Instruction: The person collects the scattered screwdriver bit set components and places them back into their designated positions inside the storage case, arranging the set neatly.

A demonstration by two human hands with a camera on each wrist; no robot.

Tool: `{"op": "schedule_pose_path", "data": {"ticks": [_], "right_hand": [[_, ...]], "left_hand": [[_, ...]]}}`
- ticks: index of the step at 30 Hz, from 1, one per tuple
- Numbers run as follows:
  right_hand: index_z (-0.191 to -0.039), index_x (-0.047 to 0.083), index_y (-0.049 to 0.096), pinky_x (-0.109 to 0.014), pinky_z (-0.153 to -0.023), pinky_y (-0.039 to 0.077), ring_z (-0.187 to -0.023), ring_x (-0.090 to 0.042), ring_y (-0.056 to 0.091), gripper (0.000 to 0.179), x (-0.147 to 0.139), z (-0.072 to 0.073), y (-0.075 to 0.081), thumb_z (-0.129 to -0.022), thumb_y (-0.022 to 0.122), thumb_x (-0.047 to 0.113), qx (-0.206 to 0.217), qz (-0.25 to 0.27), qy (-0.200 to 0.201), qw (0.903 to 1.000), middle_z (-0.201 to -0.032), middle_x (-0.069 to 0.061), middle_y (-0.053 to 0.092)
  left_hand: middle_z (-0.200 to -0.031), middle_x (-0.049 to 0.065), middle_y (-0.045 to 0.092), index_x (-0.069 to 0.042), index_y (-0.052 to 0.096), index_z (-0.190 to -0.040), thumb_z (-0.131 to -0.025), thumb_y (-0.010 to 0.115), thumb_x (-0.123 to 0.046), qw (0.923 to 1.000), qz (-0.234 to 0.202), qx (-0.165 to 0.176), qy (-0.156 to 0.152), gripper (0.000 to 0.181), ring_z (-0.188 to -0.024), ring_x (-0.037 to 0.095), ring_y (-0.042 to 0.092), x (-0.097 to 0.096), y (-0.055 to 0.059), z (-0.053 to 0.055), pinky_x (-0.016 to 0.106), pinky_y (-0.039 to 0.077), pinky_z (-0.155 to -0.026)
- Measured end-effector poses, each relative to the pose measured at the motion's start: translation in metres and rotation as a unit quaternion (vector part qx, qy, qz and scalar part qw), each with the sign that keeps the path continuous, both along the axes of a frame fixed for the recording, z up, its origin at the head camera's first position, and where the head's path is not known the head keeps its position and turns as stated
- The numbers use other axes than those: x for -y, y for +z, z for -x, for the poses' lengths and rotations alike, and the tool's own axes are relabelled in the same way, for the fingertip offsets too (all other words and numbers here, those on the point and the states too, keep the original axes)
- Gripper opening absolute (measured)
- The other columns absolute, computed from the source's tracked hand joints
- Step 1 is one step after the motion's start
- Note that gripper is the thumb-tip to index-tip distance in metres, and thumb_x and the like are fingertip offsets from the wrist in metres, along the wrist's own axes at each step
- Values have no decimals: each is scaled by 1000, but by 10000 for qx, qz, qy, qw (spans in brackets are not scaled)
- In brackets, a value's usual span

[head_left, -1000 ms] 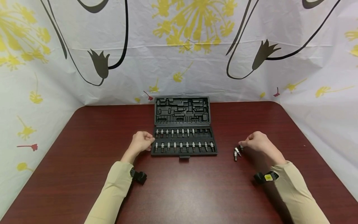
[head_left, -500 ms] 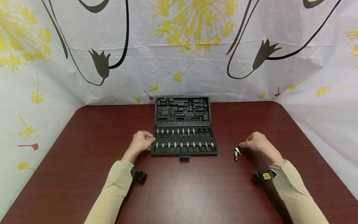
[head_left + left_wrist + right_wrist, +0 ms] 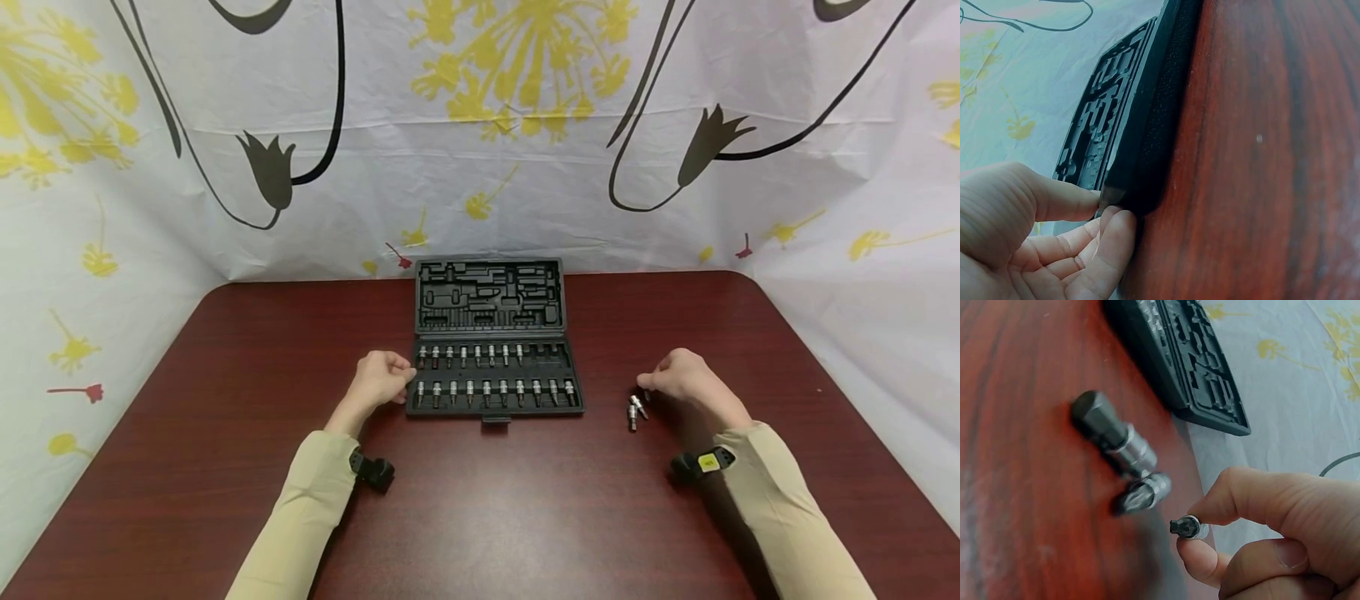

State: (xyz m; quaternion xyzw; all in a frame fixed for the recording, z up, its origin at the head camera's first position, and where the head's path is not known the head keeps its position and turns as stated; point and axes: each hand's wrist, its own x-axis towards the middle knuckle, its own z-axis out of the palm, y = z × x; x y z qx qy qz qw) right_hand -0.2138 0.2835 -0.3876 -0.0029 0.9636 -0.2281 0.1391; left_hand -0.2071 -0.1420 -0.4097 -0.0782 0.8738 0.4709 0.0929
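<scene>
My right hand (image 3: 684, 385) works at right of desk (image 3: 487, 508), thumb and forefinger pinching bit socket (image 3: 1190, 527). Loose bit sockets (image 3: 1132, 453), two of them, lie just nearer and left of fingertips (right-wrist view too blurred for me to settle whether they touch). My left hand (image 3: 378, 379) pinches left edge of open case (image 3: 465, 374), far centre; unfilled slots (image 3: 543, 351) show at right end of its far row. Step in hand, I judge: picking up. Next move calls for firm pinch, lift clear of loose pair.
</scene>
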Motion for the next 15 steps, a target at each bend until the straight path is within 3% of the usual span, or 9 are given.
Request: {"op": "schedule_pose_path", "data": {"ticks": [4,11,15], "right_hand": [[-57,7,61,-24,-50,35,-57,-12,42,30,4,3,3,-80,64,26,-17,136,-10,9999,-53,8,46],[-47,15,44,-23,-47,25,-49,-9,29,38,12,7,9,-80,62,24,-42,308,47,9995,-48,9,31],[-46,16,44,-23,-47,24,-48,-8,28,39,17,9,13,-80,62,24,-82,310,121,9994,-47,10,30]], "left_hand": [[-85,17,67,6,62,-97,-89,62,-6,10000,-29,13,-2,15,-52,14,61,1,0,-1,29,57,-52],[-85,17,67,7,62,-98,-89,62,-6,10000,-46,17,12,16,-52,14,61,1,0,-1,29,57,-52],[-85,17,67,6,61,-98,-89,61,-6,10000,-49,33,24,15,-52,14,61,2,-1,-1,29,57,-52]]}}
